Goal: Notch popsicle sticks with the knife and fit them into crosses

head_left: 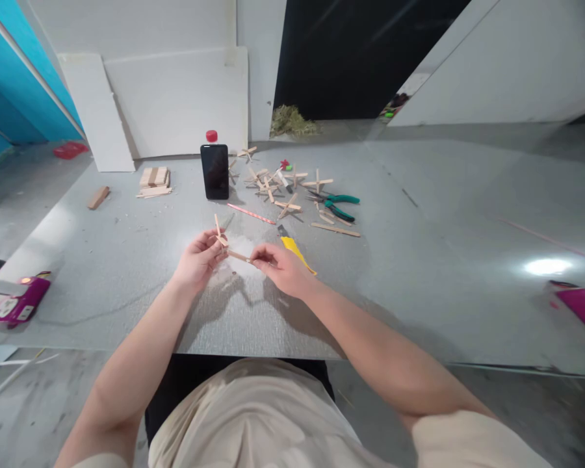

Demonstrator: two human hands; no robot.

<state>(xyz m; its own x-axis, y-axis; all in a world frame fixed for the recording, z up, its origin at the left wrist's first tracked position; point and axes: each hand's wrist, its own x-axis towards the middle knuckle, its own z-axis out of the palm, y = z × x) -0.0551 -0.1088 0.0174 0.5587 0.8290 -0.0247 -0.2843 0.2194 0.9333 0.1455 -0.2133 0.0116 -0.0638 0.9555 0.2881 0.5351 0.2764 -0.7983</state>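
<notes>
At the left end of a grey table [468, 253], a purple packet [32, 300] lies near the front edge. Farther back, a brown wooden block [98, 197] rests by itself, with a stack of flat wooden sticks [155, 177] to its right, in front of leaning white boards [175, 97].

Your left hand [199, 259] is closed in a pinch, thumb and fingers gripping the left part of a crossed-stick piece [238, 256], which is held above the table between your two hands. One of its arms points up past your fingers. Beyond it, a dark phone [215, 174] stands upright before a red-capped bottle [211, 136], and a red striped stick [251, 213] lies to the right of the phone.

Your right hand [283, 265], nearly closed, pinches the right end of the same piece between thumb and fingertips. Behind that hand sits a jumble of finished-looking wooden crosses [268, 187], a white tube [283, 181] among them. A yellow-handled knife [295, 249] lies just beyond your right hand.

Farther right are green-handled pliers [340, 211], spread open, with a loose flat stick [335, 229] in front of them. Another purple packet [582, 309] lies at the far right.
</notes>
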